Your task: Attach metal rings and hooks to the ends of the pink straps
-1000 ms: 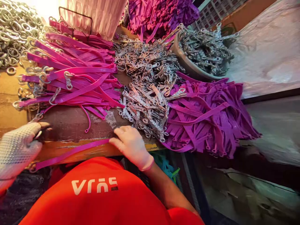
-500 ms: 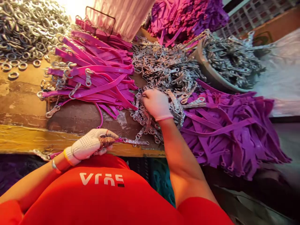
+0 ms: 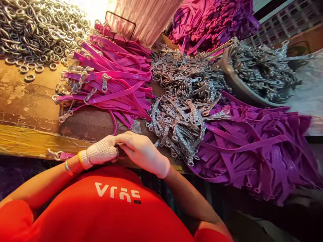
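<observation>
My left hand (image 3: 101,152), in a dotted white knit glove, is closed on a pink strap (image 3: 67,155) at the table's front edge. The strap's tail pokes out left of the wrist, ending in silvery metal links (image 3: 54,154). My right hand (image 3: 142,149), in a plain white glove, presses its bent fingers against the left fingertips. Whatever the right fingers pinch is hidden between the gloves. Just beyond the right hand lies a heap of flat metal link pieces (image 3: 179,124) with looped ends.
Pink straps (image 3: 116,84) lie left of centre, some with rings on their ends. Loose metal rings (image 3: 37,33) are piled at the far left. A bucket (image 3: 242,82) of metal links stands at the right, behind purple straps (image 3: 257,148). More purple straps (image 3: 214,23) are heaped at the back.
My right hand has left the metal link heap and come down left to meet my left hand. The link piece that stuck out from the left fingers is now hidden. The view has shifted slightly.
</observation>
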`<state>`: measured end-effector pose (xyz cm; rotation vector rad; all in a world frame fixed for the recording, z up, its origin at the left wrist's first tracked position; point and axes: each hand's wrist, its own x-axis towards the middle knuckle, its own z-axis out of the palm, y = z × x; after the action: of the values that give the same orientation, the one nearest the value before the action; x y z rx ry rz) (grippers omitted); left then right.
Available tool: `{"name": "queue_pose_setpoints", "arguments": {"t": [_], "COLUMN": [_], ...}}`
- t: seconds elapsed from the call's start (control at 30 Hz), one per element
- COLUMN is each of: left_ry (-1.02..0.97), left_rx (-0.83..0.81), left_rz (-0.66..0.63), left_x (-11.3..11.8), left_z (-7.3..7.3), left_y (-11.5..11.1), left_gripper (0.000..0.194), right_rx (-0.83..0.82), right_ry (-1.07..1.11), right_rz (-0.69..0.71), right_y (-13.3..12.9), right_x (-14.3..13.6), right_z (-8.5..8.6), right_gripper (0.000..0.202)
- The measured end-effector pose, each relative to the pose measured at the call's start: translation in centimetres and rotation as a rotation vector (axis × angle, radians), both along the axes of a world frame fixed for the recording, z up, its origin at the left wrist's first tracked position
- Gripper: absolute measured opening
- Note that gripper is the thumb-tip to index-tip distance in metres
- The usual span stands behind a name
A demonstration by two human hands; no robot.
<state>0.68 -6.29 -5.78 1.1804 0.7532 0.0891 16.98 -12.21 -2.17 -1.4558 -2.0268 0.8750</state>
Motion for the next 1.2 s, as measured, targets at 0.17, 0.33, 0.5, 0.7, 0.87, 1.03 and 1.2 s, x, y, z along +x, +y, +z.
{"name": "queue_pose_setpoints", "arguments": {"t": [0.17,0.33,0.5,0.7,0.87,1.03,1.2], "left_ry": [-0.127,-0.187,-0.122,0.031,0.032,-0.036,0.157], "left_rx": [-0.434,-0.374,-0.216,0.155,0.076,0.032,0.935], "left_rz": [0.149,0.36,0.393,0.177,0.101,0.09,-0.036], "left_x": [-1.2,-1.4,-0.9,-1.4,-1.3,0.0,5.2], "left_z": [0.9,0.5,0.4,1.1,1.0,2.1,5.6], "left_y": [0.3,-0.8,-2.0,-0.9,-0.4,1.9,9.8], "left_gripper": [0.03,0.037,0.036,0.025,0.027,0.034,0.029], "right_rx": [-0.191,-0.3,0.001,0.096,-0.037,0.015,0.01], "right_ry": [0.416,0.592,0.32,-0.349,-0.604,-0.313,-0.035], "right_rz": [-0.505,-0.694,-0.577,-0.045,0.058,-0.298,-0.549], "right_y": [-0.3,-0.4,-1.0,-0.2,-0.6,-1.8,-2.3], "right_x": [1.2,-0.1,-1.3,-0.2,0.0,0.2,0.2], "right_z": [0.1,-0.4,-2.2,-1.0,0.2,-1.1,-2.1], "right_gripper": [0.022,0.029,0.024,0.027,0.026,0.027,0.032]}}
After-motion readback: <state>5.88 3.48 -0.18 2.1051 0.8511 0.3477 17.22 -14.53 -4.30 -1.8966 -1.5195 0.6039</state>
